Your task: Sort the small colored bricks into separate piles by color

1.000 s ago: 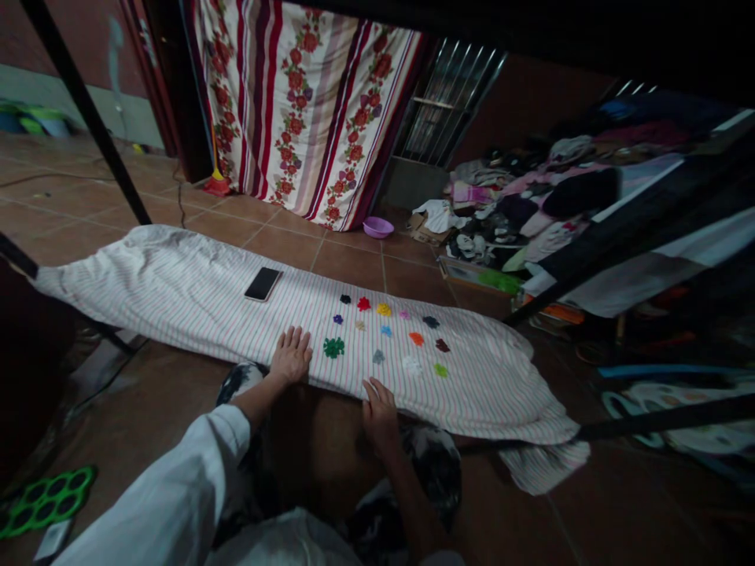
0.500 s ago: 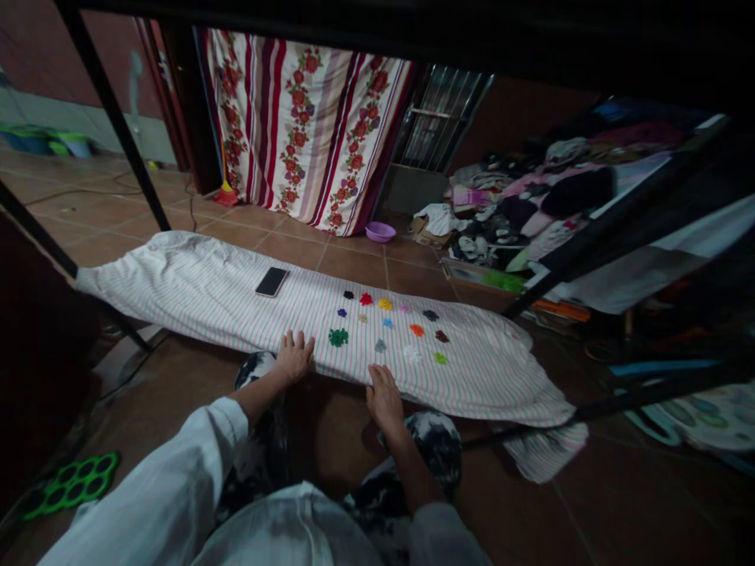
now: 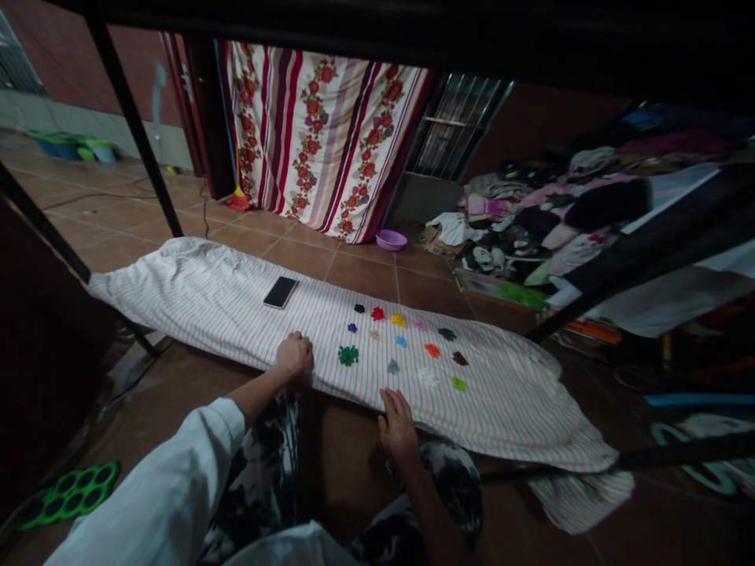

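Note:
My left hand (image 3: 295, 358) rests at the near edge of a striped cloth (image 3: 218, 303), its fingers curled in and their tips partly hidden; no object shows in it. My right hand (image 3: 399, 424) lies at the same edge further right, fingers stretched out and holding nothing. Small piles of coloured pieces sit on the cloth beyond the hands. The dark green pile (image 3: 348, 355) is nearest my left hand. A grey pile (image 3: 392, 366) and a white pile (image 3: 429, 378) lie just past my right fingertips. The pieces are too small to name.
A phone (image 3: 281, 292) lies on the cloth, left of the piles. Dark metal bars (image 3: 133, 118) frame the covered surface. Beyond are a purple basin (image 3: 391, 240), a floral curtain (image 3: 318, 141) and heaped clothes (image 3: 548, 212). A green tray with round cups (image 3: 76, 494) is at lower left.
My left hand has gone from spread fingers to curled ones at the cloth's edge. My right hand stays stretched out there. The view has shifted slightly; the piles and phone lie as before.

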The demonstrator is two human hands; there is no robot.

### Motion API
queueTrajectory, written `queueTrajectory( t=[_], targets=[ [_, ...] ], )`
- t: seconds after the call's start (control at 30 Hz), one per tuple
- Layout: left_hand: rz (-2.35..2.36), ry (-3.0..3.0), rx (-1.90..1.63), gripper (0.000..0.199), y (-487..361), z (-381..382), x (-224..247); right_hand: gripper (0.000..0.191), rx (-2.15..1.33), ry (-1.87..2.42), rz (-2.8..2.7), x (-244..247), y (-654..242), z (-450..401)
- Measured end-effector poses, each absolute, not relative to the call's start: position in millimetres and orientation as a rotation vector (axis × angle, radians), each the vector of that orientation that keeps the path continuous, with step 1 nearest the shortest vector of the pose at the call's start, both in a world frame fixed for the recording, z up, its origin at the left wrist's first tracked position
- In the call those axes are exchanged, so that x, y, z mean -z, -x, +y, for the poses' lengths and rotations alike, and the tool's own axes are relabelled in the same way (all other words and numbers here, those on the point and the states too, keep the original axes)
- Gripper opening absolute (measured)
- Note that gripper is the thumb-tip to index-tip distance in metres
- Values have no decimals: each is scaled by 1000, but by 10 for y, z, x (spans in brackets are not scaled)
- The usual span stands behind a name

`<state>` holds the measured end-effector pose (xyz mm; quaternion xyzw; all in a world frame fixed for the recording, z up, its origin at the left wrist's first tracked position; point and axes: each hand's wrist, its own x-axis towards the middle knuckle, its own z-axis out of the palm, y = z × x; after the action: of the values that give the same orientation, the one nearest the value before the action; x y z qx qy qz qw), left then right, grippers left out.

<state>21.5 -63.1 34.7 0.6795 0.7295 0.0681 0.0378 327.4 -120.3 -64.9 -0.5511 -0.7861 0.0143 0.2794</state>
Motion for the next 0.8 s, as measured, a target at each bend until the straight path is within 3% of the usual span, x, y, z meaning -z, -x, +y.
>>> queueTrajectory(
  t=[0.2, 0.5, 0.8],
  targets=[
    [2587, -1793, -492, 36, 274, -396, -248, 52, -2, 1510, -2097, 705, -3254, -1192],
    [2612, -1625, -865, 71, 817, 138, 29, 48, 32, 1557, -2078, 793, -3334, -1150],
    [2616, -1592, -767, 88, 953, 589, -6, 46, 124, 1541, -2206, 851, -3506, -1048]
  ],
)
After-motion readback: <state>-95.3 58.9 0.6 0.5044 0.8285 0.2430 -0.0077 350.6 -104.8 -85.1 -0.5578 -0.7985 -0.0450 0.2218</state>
